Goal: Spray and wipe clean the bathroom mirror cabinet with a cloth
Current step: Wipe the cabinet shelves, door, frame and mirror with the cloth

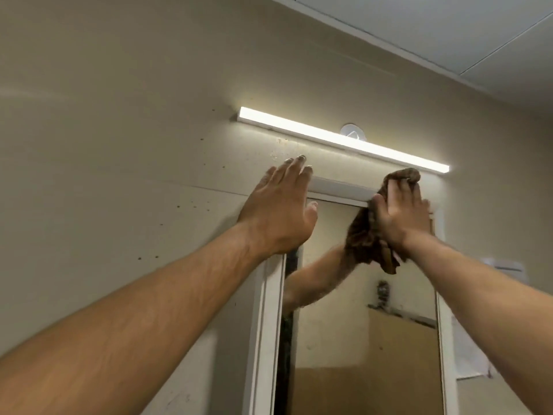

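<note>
The mirror cabinet (338, 188) has a white frame and a tall mirror door (365, 339). My left hand (281, 211) lies flat with straight fingers against the cabinet's top left corner and the wall. My right hand (404, 214) presses a brown cloth (363, 238) against the cabinet's top right edge; its fingertips curl over the bunched cloth at the top. Part of the cloth hangs below my palm. The mirror reflects my arm. No spray bottle is in view.
A lit white light bar (344, 139) is mounted on the beige wall just above the cabinet. A small white round fitting (353, 131) sits behind it. The wall shows dark specks. A paper sheet (472, 339) hangs right of the cabinet.
</note>
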A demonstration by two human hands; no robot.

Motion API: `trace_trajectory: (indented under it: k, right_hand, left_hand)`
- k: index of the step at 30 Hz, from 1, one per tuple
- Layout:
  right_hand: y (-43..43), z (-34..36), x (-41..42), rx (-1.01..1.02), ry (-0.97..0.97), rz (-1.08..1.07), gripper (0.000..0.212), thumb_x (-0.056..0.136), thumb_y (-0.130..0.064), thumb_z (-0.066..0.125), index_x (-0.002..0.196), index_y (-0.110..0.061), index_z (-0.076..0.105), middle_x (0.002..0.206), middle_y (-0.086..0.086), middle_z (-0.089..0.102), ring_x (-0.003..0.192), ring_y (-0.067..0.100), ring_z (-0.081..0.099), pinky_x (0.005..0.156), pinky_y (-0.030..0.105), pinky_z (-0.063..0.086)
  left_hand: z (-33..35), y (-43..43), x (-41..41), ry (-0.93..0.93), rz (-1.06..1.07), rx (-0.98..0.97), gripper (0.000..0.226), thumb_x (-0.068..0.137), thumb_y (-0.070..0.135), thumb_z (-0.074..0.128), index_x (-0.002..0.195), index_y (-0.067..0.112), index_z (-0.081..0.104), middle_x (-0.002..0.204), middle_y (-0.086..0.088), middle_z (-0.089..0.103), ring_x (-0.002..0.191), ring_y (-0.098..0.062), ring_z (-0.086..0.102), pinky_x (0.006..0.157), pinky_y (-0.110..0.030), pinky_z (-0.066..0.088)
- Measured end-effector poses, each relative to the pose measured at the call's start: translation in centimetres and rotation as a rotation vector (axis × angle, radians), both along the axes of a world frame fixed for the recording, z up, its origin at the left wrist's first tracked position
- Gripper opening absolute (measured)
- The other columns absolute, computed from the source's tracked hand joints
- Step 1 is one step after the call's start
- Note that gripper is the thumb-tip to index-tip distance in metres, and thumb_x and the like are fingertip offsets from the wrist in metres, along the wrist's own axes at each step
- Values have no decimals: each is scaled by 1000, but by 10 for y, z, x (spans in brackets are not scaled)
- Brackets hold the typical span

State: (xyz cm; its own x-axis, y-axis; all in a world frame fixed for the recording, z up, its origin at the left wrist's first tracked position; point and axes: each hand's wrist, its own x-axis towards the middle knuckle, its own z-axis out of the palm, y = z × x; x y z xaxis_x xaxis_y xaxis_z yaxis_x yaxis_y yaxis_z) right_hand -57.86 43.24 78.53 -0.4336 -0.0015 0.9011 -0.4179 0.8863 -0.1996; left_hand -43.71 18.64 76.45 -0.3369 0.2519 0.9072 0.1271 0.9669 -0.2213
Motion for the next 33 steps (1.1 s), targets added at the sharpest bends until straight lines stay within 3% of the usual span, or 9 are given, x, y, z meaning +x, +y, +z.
trace_trajectory:
  k: [3, 7, 10, 12, 16, 20, 25, 30, 33]
  right_hand:
    - [-35, 4, 19, 46, 173, 150, 76, 101, -67, 8, 150, -15, 35, 157, 11, 35, 147, 34, 30, 121, 50, 24]
    - [-52, -18, 6, 258, 353, 284, 71, 104, -65, 9, 165, -29, 11, 173, -6, 8, 159, 10, -4, 127, 31, -11]
    - [-12, -18, -18, 121, 384, 313, 60, 107, -55, 24, 162, -32, 18, 168, -5, 23, 155, 10, 14, 127, 35, 7]
    - [29, -19, -37, -78, 340, 300, 61, 106, -51, 28, 160, -25, 24, 164, 2, 30, 150, 20, 26, 124, 45, 21]
    - [61, -19, -56, -236, 167, 240, 83, 96, -65, 22, 164, -17, 12, 172, 7, 12, 157, 27, 9, 128, 53, 8]
    - [50, -24, -60, -283, 204, 199, 68, 108, -51, 27, 165, -18, 9, 172, 6, 9, 159, 27, 6, 129, 52, 6]
    - [49, -76, -52, -693, -58, 154, 57, 109, -42, 33, 153, -5, 33, 157, 19, 39, 147, 35, 35, 123, 53, 27]
    - [49, -205, -30, -718, -329, 149, 67, 110, -46, 33, 160, -4, 22, 165, 21, 26, 153, 36, 24, 127, 50, 18]
    - [61, -167, -33, -729, -385, 236, 48, 107, -39, 39, 137, -2, 48, 135, 22, 55, 127, 37, 54, 112, 54, 43]
  left_hand:
    - [16, 7, -9, 28, 127, -40, 73, 104, 58, 25, 161, 13, 23, 169, -7, 22, 157, -23, 17, 126, -38, -1]
    - [13, 13, -17, 105, 203, -13, 75, 99, 63, 18, 148, 13, 45, 152, -8, 51, 145, -26, 42, 127, -43, 15]
    - [10, 12, -20, 134, 200, 10, 73, 99, 60, 17, 145, 13, 47, 148, -9, 54, 142, -27, 45, 127, -44, 16]
    - [10, 17, -22, 129, 228, 29, 72, 101, 59, 16, 145, 11, 48, 146, -11, 55, 140, -29, 45, 127, -45, 16]
    - [8, 34, -27, 157, 323, 91, 75, 104, 61, 15, 141, 6, 51, 144, -16, 56, 138, -32, 47, 127, -51, 15]
    - [7, 35, -26, 167, 353, 83, 81, 102, 65, 12, 141, 5, 51, 145, -18, 56, 139, -34, 47, 127, -53, 13]
    - [4, 32, -19, 120, 333, 68, 85, 101, 67, 10, 147, 4, 45, 153, -20, 48, 148, -35, 36, 129, -50, 8]
    - [-2, 42, -17, 113, 374, 69, 87, 101, 67, 11, 156, 2, 27, 164, -20, 28, 156, -34, 17, 129, -49, 4]
    - [-3, 42, -19, 120, 381, 54, 88, 101, 66, 8, 160, 2, 18, 169, -20, 17, 158, -33, 10, 129, -49, 5]
